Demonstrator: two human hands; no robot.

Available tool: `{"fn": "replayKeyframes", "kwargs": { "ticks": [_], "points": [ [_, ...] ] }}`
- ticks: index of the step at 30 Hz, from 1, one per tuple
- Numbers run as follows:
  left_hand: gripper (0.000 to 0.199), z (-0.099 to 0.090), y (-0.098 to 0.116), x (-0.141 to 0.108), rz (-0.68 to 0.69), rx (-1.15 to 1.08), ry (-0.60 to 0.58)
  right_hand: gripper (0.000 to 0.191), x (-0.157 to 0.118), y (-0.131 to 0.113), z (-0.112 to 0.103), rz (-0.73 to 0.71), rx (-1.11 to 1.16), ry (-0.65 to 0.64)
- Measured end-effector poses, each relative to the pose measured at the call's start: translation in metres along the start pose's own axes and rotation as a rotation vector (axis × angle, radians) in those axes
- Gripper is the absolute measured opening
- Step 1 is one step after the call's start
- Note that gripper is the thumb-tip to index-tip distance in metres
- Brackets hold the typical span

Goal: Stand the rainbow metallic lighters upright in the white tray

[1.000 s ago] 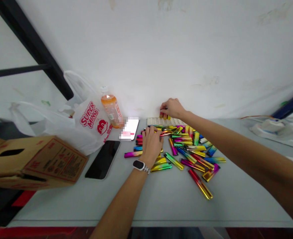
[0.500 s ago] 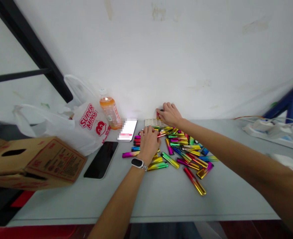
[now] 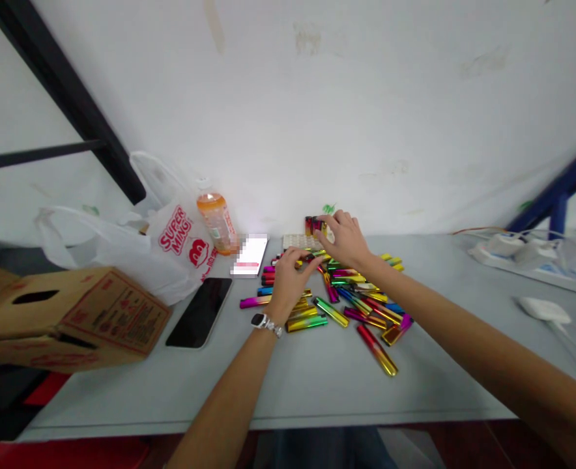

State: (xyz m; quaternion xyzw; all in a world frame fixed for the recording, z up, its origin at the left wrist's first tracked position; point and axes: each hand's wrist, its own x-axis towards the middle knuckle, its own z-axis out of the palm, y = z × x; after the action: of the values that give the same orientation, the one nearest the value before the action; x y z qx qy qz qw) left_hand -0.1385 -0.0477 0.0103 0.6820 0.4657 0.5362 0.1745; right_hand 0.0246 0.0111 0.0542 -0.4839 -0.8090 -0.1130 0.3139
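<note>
Parting its grip, the right hand (image 3: 349, 241) is drawing back, leaving lighters (image 3: 308, 227) standing at the pale tray (image 3: 292, 241); whether the left hand (image 3: 289, 280) is gripping, I cannot tell.

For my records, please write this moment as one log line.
Left hand: over loose shiny sticks | Right hand: beside upright sticks | Nearby: pale tray

The left hand (image 3: 289, 280) has bent fingers (image 3: 287, 256) and thumb (image 3: 312, 264) pointing right, forearm (image 3: 234, 391) slanting from the near side. Farther off, the right hand (image 3: 347, 242) stands loosely parted, arm (image 3: 449, 329) stretched from near right.
</note>
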Motion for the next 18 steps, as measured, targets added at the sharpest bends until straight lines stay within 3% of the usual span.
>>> {"fn": "replayKeyframes", "kwargs": {
  "ticks": [4, 7, 11, 18],
  "points": [
    [0.030, 0.009, 0.017, -0.001, -0.147, -0.515, 0.102, 0.026, -0.031, 0.001, -0.001, 0.093, 0.230, 0.148],
    [0.035, 0.014, 0.029, -0.003, -0.240, -0.746, 0.097, 0.020, -0.047, -0.001, -0.001, 0.126, 0.350, 0.207],
    [0.041, 0.019, 0.034, -0.006, -0.384, -0.788, 0.038, 0.015, -0.055, -0.003, -0.001, 0.128, 0.429, 0.225],
    [0.058, 0.022, 0.032, -0.009, -0.477, -0.713, -0.089, 0.015, -0.062, -0.004, 0.000, 0.115, 0.475, 0.143]
  ]
}}
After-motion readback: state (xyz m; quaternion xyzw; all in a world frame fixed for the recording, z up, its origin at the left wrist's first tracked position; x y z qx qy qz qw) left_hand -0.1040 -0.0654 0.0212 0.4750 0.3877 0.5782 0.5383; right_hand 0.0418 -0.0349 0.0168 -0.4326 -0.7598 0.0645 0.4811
